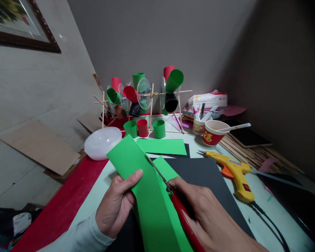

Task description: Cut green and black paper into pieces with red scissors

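Note:
My left hand pinches the left edge of a bright green paper sheet, thumb on top. Red-handled scissors are gripped in my right hand, their blades pointing away and to the left along a cut in the sheet. To the right of the blades a narrower green flap lies partly separated. Beneath is a large black sheet. Just beyond lies a cut green strip over a black piece. How far the blades are parted is hard to make out.
A yellow glue gun with its cord lies at the right, near a red paper cup and wooden sticks. At the back stands a stick frame bearing coloured paper cups and clear discs. A white plastic bowl sits left.

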Motion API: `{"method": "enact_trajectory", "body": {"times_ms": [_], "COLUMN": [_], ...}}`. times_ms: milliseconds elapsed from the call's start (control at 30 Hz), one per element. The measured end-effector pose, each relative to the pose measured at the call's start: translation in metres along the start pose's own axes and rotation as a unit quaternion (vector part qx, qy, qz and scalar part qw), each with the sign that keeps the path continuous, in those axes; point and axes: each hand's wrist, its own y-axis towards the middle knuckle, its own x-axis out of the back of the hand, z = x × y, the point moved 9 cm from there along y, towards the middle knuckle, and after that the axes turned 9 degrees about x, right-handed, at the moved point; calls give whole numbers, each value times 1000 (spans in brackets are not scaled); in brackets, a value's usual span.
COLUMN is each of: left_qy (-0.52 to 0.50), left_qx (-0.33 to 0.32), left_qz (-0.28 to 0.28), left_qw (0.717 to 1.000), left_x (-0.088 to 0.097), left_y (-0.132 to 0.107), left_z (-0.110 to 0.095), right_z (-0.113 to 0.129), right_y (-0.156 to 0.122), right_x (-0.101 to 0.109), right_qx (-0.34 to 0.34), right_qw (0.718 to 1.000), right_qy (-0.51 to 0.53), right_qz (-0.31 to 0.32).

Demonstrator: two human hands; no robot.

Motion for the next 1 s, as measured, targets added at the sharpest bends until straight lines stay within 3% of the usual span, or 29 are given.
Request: {"method": "enact_trajectory", "body": {"times_ms": [267, 600, 1000], "left_qy": [5, -3, 16], "left_qx": [3, 7, 6], "left_qz": [12, 17, 13], "left_qw": [1000, 1000, 1000], "left_x": [0, -2, 1], "left_y": [0, -1, 0], "left_z": [3, 3, 4], "right_z": [-4, 3, -13], "right_y": [1, 2, 0], "right_x": [0, 1, -4], "right_qx": [-20, 25, -23], "right_qw": [1000, 1000, 999], "right_qy": [9, -8, -12], "right_qz": [2, -4, 18]}}
